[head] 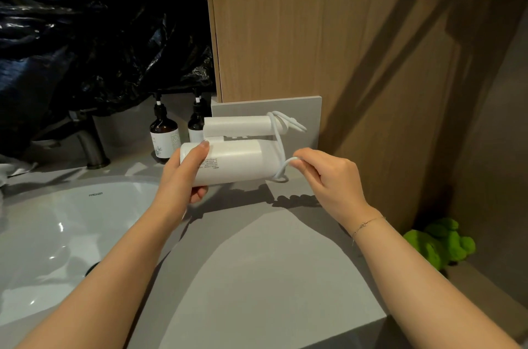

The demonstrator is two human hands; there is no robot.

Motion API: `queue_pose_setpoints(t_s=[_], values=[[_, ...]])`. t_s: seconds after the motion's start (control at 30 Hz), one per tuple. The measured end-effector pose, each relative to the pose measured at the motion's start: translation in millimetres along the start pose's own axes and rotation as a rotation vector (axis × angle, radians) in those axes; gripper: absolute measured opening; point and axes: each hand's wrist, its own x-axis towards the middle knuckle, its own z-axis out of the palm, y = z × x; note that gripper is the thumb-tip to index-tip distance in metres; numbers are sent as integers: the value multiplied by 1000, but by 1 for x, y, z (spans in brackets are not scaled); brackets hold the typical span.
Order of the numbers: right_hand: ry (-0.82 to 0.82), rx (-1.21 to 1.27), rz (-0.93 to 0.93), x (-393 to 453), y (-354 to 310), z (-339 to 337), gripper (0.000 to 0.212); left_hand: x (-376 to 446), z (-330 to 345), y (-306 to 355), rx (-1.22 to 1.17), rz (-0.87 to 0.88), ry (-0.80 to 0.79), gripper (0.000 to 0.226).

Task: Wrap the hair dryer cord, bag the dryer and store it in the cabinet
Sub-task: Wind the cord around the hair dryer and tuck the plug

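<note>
A white folding hair dryer (240, 160) is held level above the grey counter, its handle folded along the top of the barrel. My left hand (185, 174) grips the barrel's left end, thumb on top. The white cord (278, 143) leaves the handle's right end in loops and runs down past the barrel's right end. My right hand (323, 174) pinches a loop of that cord just right of the barrel. The wooden cabinet (314, 34) stands directly behind the dryer, with no opening in view.
A white sink (57, 234) with a metal faucet (88, 143) lies at left. Two dark pump bottles (164, 134) stand behind the dryer. Black plastic sheeting (85, 20) covers the upper left. A green plush toy (441, 243) sits low at right, past the grey counter (257, 277) edge.
</note>
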Motion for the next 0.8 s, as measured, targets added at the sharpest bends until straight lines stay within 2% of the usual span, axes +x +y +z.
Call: queue_pose_setpoints(t_s=[0.1, 0.2, 0.27, 0.4, 0.5, 0.57, 0.7, 0.8], values=[[7, 1, 116, 0, 1, -4, 37, -1, -3, 1, 80, 38, -49, 16], [-130, -37, 315, 5, 0, -10, 55, -1, -4, -1, 161, 30, -92, 16], [-225, 36, 410, 6, 0, -11, 46, -1, -4, -3, 173, 0, -106, 16], [-333, 325, 494, 8, 3, -12, 10, -1, -3, -6, 204, -45, -134, 13], [-407, 506, 546, 9, 6, -18, 17, -2, -3, -8, 222, -61, -166, 13], [-410, 514, 537, 9, 7, -21, 18, -2, -4, -8, 219, -81, -180, 18], [-319, 473, 492, 10, 3, -21, 4, -3, -6, -5, 224, -87, -237, 40], [-239, 439, 526, 12, 1, -24, 14, -4, -9, -1, 268, -74, -292, 40]])
